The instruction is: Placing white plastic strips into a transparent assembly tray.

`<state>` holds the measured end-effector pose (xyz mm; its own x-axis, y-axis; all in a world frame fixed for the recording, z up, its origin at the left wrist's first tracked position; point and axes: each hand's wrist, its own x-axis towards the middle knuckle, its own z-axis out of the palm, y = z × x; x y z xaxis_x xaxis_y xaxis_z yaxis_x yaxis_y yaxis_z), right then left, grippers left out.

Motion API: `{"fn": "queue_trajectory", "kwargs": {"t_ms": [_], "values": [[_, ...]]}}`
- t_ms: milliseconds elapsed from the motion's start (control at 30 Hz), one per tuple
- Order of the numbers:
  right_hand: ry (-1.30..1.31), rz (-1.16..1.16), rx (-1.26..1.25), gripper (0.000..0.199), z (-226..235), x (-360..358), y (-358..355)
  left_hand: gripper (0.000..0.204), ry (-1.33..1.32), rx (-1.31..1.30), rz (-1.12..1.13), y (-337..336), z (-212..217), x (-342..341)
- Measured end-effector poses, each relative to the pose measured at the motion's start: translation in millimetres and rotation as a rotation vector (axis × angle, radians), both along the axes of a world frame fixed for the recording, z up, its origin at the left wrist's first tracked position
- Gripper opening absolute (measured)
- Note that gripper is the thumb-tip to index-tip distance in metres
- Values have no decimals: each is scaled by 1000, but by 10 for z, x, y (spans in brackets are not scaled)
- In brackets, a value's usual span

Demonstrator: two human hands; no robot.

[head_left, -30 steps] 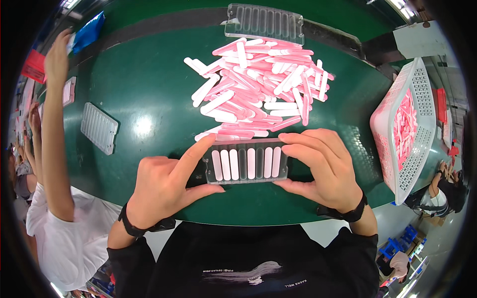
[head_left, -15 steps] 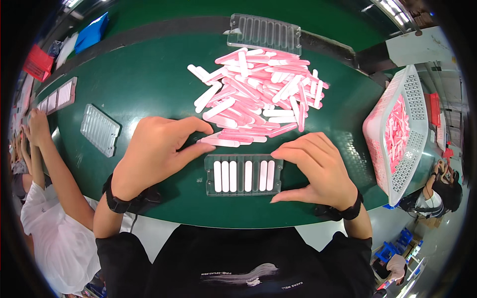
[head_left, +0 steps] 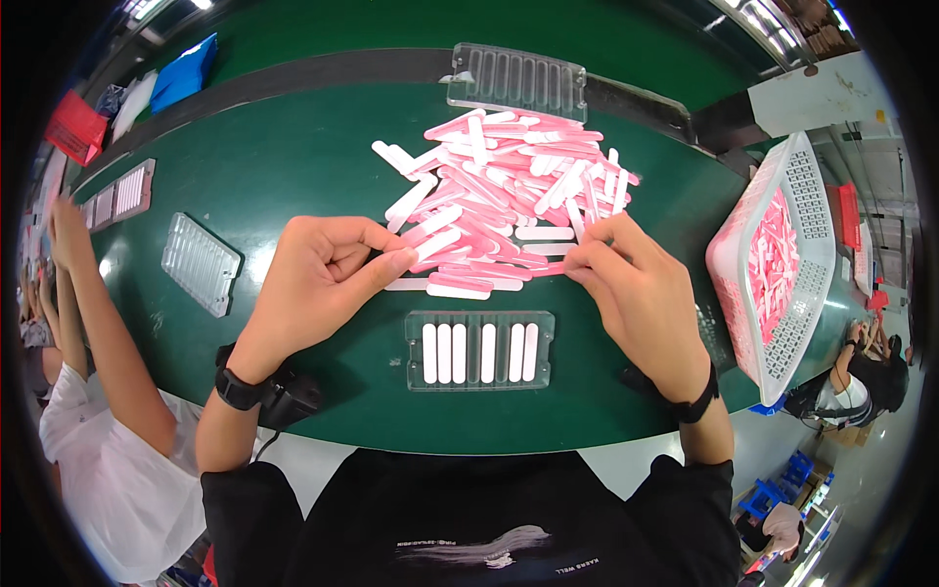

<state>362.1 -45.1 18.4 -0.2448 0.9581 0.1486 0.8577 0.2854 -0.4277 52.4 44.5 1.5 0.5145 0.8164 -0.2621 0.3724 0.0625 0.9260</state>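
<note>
Head view: left hand (head_left: 328,284) is sitting at the left edge of the strip pile (head_left: 494,191), right hand (head_left: 641,293) at its right. Fingers on both are resting nearly tip to tip; can't tell if either is gripping a strip. Slotted clear tray (head_left: 479,316) is lying unheld on the table (head_left: 293,166), just nearer the body. Risks: strips are overlapping, so a pull could drag neighbours; a low-passing hand could bump the tray.
</note>
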Motion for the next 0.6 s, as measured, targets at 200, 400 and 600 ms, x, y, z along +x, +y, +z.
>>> {"fn": "queue_trajectory", "kwargs": {"t_ms": [200, 400, 600], "values": [[-49, -57, 114, 14, 7, -7, -21, 13, -58, -49, 12, 4, -17, -11], [-80, -16, 157, 16, -13, 27, 2, 12, -76, -50, 36, -21, -81, -24], [-38, -73, 126, 17, -14, 32, -3, 11, -32, -41, 47, -20, -25, 30]]}}
